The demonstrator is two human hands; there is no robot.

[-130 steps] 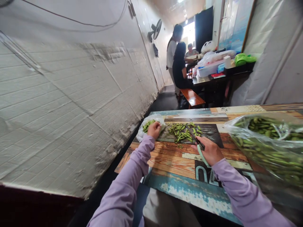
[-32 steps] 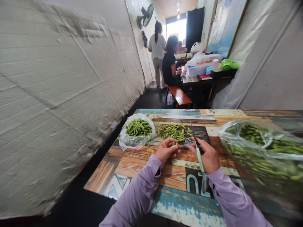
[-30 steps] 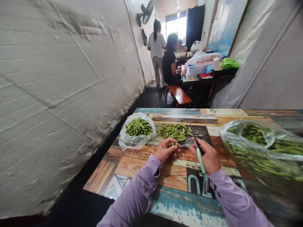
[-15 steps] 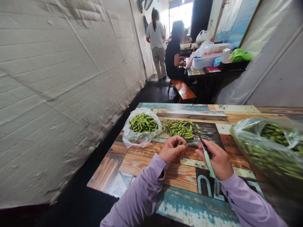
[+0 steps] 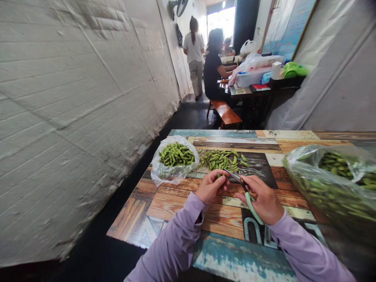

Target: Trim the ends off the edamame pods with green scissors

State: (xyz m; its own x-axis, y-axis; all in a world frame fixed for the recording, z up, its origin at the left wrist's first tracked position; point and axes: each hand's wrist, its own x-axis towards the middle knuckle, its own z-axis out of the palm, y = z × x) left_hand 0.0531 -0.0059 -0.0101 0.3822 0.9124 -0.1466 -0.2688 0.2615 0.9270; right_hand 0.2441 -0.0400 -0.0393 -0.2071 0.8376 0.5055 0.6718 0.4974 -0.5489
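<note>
My left hand [image 5: 210, 186] pinches a green bean pod [image 5: 219, 176] over the painted wooden table [image 5: 188, 203]. My right hand [image 5: 263, 197] grips scissors [image 5: 241, 187] with a pale green handle, their blades tilted left so the tips meet the pod. Just beyond my hands lies a loose heap of pods [image 5: 221, 159]. Left of the heap sits a small clear bag of pods [image 5: 174, 158].
A big clear bag full of pods [image 5: 331, 184] takes up the table's right side. A white brick wall [image 5: 73, 109] runs along the left. Farther back, a wooden bench [image 5: 226, 112], a cluttered dark table [image 5: 258, 84], a seated person [image 5: 214, 66] and a standing person [image 5: 194, 53].
The scissors have swung from pointing away to leaning left onto the pod in my left hand. Earlier my left hand was at the small bag. The standing person walked farther off.
</note>
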